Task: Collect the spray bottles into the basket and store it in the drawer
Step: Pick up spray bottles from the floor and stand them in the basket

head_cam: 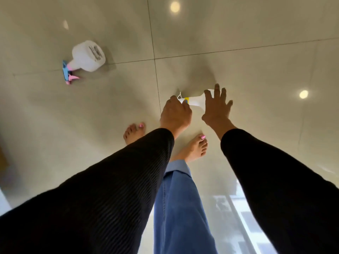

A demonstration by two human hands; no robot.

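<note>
A white spray bottle with a yellow collar (197, 101) lies on the floor tiles just ahead of my feet. My left hand (175, 114) is curled around its white nozzle end. My right hand (216, 105) hovers over the bottle's body with fingers spread, covering most of it. A second white spray bottle (88, 56) with a blue and pink trigger head lies on its side at the upper left, well away from both hands. No basket or drawer is in view.
Glossy beige floor tiles (238, 43) with dark grout lines reflect ceiling lights. My bare feet (197, 147) stand just below the hands. A brownish object edge (2, 158) shows at the far left. A window's reflection brightens the floor at lower right.
</note>
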